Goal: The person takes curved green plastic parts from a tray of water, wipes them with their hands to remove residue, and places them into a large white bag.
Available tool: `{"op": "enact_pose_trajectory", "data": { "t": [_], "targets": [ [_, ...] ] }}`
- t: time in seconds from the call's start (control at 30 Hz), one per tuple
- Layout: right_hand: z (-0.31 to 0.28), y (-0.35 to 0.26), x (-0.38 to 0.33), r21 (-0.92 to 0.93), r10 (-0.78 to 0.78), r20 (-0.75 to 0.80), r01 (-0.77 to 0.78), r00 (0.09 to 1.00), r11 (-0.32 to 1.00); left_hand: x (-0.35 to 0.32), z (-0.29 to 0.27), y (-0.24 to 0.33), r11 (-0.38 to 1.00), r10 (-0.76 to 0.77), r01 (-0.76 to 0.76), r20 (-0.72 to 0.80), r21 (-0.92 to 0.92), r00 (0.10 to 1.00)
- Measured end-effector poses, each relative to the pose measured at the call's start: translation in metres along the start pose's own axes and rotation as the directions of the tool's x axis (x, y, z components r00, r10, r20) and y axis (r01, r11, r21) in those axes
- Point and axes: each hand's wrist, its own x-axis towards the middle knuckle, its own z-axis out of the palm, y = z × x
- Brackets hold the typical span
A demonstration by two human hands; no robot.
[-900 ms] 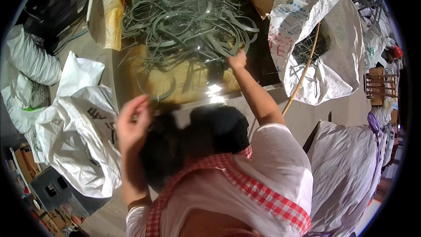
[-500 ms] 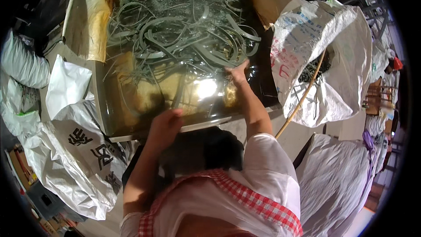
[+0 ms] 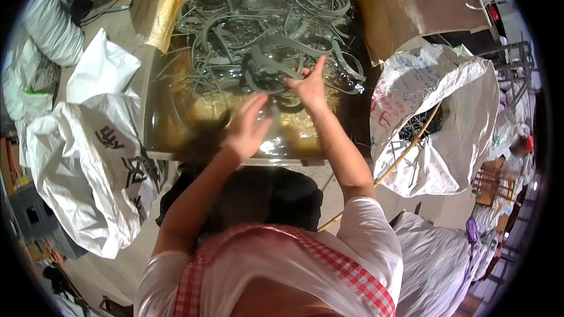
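Note:
A heap of grey curved plastic strips and rings [image 3: 264, 41] lies on a shiny, gold-tinted table top [image 3: 176, 129]. My right hand [image 3: 308, 85] reaches over the near side of the heap, fingers spread, its fingertips touching a thick grey curved piece [image 3: 276, 61]. My left hand [image 3: 249, 126] hovers just left of it and lower, fingers apart, holding nothing, above the bare shiny surface at the heap's edge. Both bare forearms come up from my white sleeves and red checked apron [image 3: 282, 252].
A large white woven sack [image 3: 88, 158] stands open at my left, with more white bags [image 3: 47, 29] behind it. Another white sack [image 3: 435, 111] with a wooden stick [image 3: 382, 176] leaning in it is on my right. A brown sheet [image 3: 417, 6] lies beyond the table.
My left hand has come forward from the table's near edge to beside my right hand. My right hand has stayed at the heap's near side. The view has shifted toward the table.

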Motion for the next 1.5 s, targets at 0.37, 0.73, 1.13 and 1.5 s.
{"op": "enact_pose_trajectory", "data": {
  "t": [0.37, 0.73, 1.13, 1.5],
  "targets": [
    [0.062, -0.076, -0.068, 0.341, -0.173, 0.497, -0.009, 0.850, 0.940, -0.001, -0.061, -0.001, 0.811, -0.342, 0.316, 0.039, -0.493, 0.939],
    [0.040, -0.040, -0.082, -0.434, -0.486, 0.137, 0.493, 0.863, 0.754, -0.005, -0.073, -0.044, 0.501, -0.524, 0.270, -0.040, -0.822, 0.851],
    [0.009, 0.087, -0.061, -0.073, 0.182, 0.561, -0.171, 0.808, 0.983, 0.004, -0.076, -0.032, 0.042, -0.531, 0.196, 0.145, -0.980, 0.835],
    [0.022, -0.039, -0.086, 0.208, 0.179, 0.510, -0.323, 0.841, 0.923, 0.015, -0.100, 0.029, 0.190, -0.343, 0.078, 0.008, -0.979, 0.939]
  ]
}}
